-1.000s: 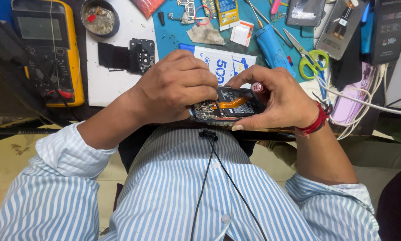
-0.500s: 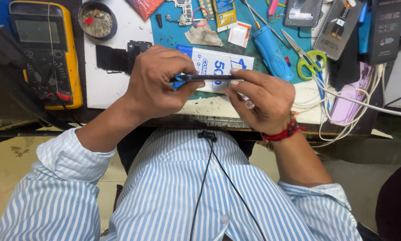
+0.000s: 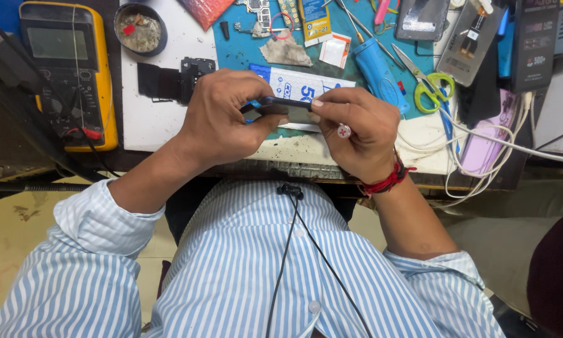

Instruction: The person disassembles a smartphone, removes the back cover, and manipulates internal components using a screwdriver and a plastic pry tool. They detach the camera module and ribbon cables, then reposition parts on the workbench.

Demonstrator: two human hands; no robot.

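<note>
**Phone held edge-on between both hands above the near worktop edge**

The left hand [image 3: 222, 119] and the right hand [image 3: 356, 128] hold a dark phone [image 3: 284, 107] between them, just above the near edge of the worktop [image 3: 150, 122]. The phone is turned edge-on to the viewer, so only its thin side shows. The left grip is closed on the phone's left end, thumb below and fingers curled over the top. The right grip is closed on the right end, fingertips pressed along the upper edge. A red thread band [image 3: 385, 181] circles the right wrist.

Directly behind the phone lies a white and blue printed card [image 3: 300, 84] on a teal mat [image 3: 244, 50]. Far right of it lie a blue screwdriver [image 3: 375, 66] and green-handled scissors [image 3: 428, 84]. At the far left stands a yellow multimeter [image 3: 62, 69], with a small round dish [image 3: 140, 28] to its right. White cables [image 3: 482, 141] run along the right side.
</note>
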